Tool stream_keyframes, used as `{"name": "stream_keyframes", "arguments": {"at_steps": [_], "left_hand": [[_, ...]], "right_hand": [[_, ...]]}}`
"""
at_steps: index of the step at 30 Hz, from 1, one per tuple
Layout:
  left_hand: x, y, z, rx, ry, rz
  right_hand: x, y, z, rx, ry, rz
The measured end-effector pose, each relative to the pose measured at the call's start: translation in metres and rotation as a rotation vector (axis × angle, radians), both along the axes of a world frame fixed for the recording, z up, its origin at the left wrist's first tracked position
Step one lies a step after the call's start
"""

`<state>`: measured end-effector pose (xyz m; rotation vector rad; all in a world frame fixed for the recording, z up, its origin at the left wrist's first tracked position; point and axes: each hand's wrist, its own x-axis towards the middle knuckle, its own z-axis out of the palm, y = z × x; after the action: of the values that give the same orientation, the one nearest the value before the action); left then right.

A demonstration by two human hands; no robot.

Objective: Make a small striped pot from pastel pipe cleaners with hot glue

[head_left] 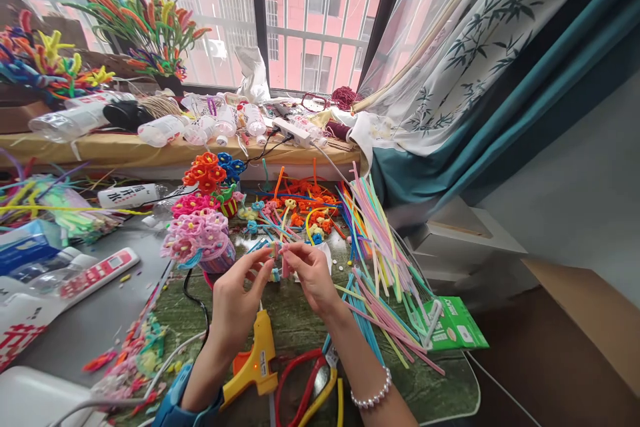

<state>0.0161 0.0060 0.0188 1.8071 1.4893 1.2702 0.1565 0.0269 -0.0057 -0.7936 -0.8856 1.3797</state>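
Observation:
Over the middle of the green table, my left hand (237, 297) and my right hand (314, 277) meet with their fingertips pinched close together. Between them is a short pink pipe cleaner (285, 267), mostly covered by the fingers. Below the hands lies a yellow glue gun (260, 353) with its light on. Beside it are scissors (306, 383) with red and yellow handles. Just left of my hands stands a pot of pink pipe-cleaner flowers (195, 237). Behind it are orange flowers (205, 172) and blue flowers (231, 167).
Pastel pipe cleaners (375, 233) spread to the right, near a green packet (457, 323). Orange pieces (305, 197) are heaped behind my hands. Plastic bottles (163, 130) and a power strip (293, 132) lie on the sill. A white cord (175, 350) crosses the table's left part.

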Motion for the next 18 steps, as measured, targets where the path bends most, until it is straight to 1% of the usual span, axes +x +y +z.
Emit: {"name": "stream_keyframes", "arguments": {"at_steps": [3, 5, 8, 12, 15, 18], "left_hand": [[0.007, -0.003, 0.002, -0.064, -0.057, -0.089], [0.009, -0.005, 0.001, -0.105, -0.134, -0.106], [0.009, -0.007, -0.001, -0.141, -0.280, -0.076], [0.009, -0.009, 0.002, -0.197, -0.455, -0.088], [0.008, -0.009, 0.005, -0.214, -0.532, -0.069], [0.006, -0.009, 0.005, -0.191, -0.569, -0.016]], "right_hand": [[0.000, -0.001, 0.003, -0.067, 0.087, 0.048], [0.002, -0.001, 0.003, -0.088, 0.108, 0.060], [0.006, 0.001, 0.002, -0.095, 0.117, 0.075], [0.012, 0.002, 0.002, -0.036, 0.101, 0.077], [0.016, 0.001, 0.004, 0.008, 0.047, 0.054], [0.020, 0.000, 0.006, 0.001, -0.042, 0.069]]}}
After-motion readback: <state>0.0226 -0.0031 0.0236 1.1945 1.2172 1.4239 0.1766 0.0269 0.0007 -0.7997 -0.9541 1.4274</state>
